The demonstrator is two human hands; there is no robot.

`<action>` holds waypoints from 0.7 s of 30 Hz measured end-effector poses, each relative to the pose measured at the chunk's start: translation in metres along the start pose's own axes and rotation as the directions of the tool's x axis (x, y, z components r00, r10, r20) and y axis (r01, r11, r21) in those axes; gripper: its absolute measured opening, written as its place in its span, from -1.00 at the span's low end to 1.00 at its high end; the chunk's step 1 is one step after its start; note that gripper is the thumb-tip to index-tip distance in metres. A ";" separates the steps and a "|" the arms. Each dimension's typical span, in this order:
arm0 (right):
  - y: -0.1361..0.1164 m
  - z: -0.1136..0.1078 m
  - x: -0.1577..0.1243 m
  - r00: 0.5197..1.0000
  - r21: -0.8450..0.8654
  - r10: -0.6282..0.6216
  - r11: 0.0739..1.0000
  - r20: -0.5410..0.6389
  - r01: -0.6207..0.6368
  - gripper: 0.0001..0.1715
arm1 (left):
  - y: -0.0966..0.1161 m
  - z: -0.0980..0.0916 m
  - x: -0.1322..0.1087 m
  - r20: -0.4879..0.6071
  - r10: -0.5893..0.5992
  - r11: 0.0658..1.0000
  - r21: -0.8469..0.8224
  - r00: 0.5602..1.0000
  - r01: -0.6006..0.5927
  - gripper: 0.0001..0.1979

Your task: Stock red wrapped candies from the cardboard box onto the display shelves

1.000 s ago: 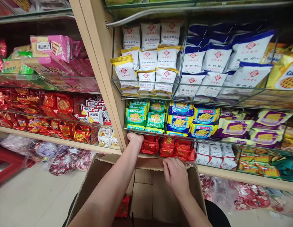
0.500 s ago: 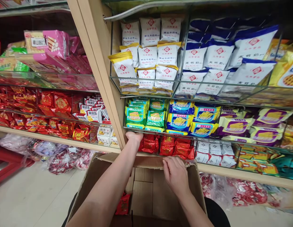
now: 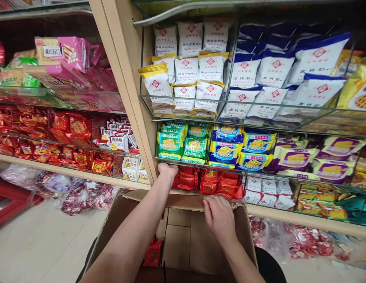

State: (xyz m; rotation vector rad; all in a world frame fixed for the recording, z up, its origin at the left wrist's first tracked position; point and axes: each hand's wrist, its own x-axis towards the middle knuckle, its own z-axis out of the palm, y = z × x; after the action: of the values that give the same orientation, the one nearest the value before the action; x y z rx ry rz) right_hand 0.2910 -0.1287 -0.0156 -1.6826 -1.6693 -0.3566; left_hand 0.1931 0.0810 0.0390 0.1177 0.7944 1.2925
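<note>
My left hand [image 3: 167, 170] reaches into the lowest glass bin of the shelf, fingers curled among the small red packets [image 3: 187, 180]; what they hold is hidden. My right hand [image 3: 220, 218] rests on the far edge of an open cardboard box [image 3: 183, 239] below the shelf, fingers bent over the rim and gripping it. One red packet [image 3: 153, 253] lies in the bottom left of the box. More red packets [image 3: 221, 184] fill the bin just right of my left hand.
Glass bins above hold green [image 3: 171, 143], blue-yellow [image 3: 242, 147] and purple [image 3: 333, 153] biscuit packs, then white bags [image 3: 185, 74]. A wooden upright [image 3: 126, 90] divides the shelves. Left bins hold red sweets [image 3: 67, 129]. Plastic bags of sweets [image 3: 73, 196] lie on the floor.
Almost nothing differs. Both hands stay in place; the view shifts slightly.
</note>
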 end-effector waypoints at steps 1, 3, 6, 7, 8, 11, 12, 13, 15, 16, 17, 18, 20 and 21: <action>-0.001 0.000 0.000 1.000 0.000 -0.002 1.000 -0.003 0.002 -0.83 | 0.003 -0.001 -0.005 -0.010 -0.021 1.000 0.020 1.000 0.021 -0.59; -0.001 0.000 0.001 1.000 0.001 -0.008 1.000 -0.007 0.008 -0.83 | 0.012 -0.007 -0.021 -0.028 -0.073 0.994 0.075 0.997 0.075 -0.60; -0.002 0.001 0.001 1.000 0.007 -0.010 1.000 -0.015 0.010 -0.82 | 0.028 -0.031 -0.064 -0.032 -0.139 0.973 0.181 0.990 0.142 -0.70; -0.001 0.001 0.000 1.000 0.008 -0.009 1.000 -0.018 0.009 -0.82 | 0.034 -0.043 -0.081 -0.010 -0.144 0.966 0.215 0.990 0.143 -0.73; -0.001 0.001 0.000 1.000 0.010 -0.006 1.000 -0.019 0.006 -0.83 | 0.039 -0.058 -0.099 0.050 -0.156 0.956 0.258 0.986 0.138 -0.76; -0.001 0.002 0.000 1.000 0.015 0.002 1.000 -0.012 -0.002 -0.85 | 0.049 -0.111 -0.138 0.398 -0.522 0.655 0.754 0.754 0.056 -0.79; -0.001 0.003 0.000 1.000 0.015 0.005 1.000 -0.012 -0.005 -0.85 | 0.049 -0.131 -0.144 0.370 -0.656 0.444 0.894 0.658 -0.060 -0.78; -0.001 0.003 0.000 1.000 0.015 0.006 1.000 -0.012 -0.006 -0.86 | 0.048 -0.152 -0.145 0.331 -0.700 0.229 0.943 0.633 -0.241 -0.78; -0.002 0.004 0.000 1.000 0.011 0.005 1.000 -0.016 -0.005 -0.86 | 0.039 -0.191 -0.135 0.309 -0.628 -0.094 0.881 0.714 -0.463 -0.65; -0.002 0.004 0.000 1.000 0.007 0.002 1.000 -0.017 -0.002 -0.85 | 0.032 -0.209 -0.126 0.301 -0.615 -0.180 0.846 0.729 -0.501 -0.60; -0.002 0.004 0.000 1.000 -0.001 -0.001 1.000 -0.018 0.001 -0.85 | 0.023 -0.225 -0.116 0.309 -0.563 -0.237 0.828 0.767 -0.508 -0.61; -0.003 0.004 0.000 1.000 -0.012 -0.007 1.000 -0.018 0.007 -0.84 | 0.015 -0.238 -0.106 0.299 -0.496 -0.291 0.827 0.815 -0.481 -0.65; -0.003 0.004 -0.001 1.000 -0.037 -0.022 0.999 -0.015 0.021 -0.82 | -0.003 -0.255 -0.091 0.284 -0.428 -0.327 0.837 0.858 -0.440 -0.71; -0.003 0.004 -0.002 0.999 -0.049 -0.029 0.998 -0.013 0.029 -0.81 | -0.010 -0.260 -0.086 0.279 -0.403 -0.326 0.846 0.872 -0.421 -0.70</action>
State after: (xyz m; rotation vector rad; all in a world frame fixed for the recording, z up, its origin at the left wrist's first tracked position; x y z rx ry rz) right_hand 0.2867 -0.1281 -0.0186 -1.6895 -1.6892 -0.4252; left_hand 0.0446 -0.0877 -0.1179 1.9266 1.2058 0.0149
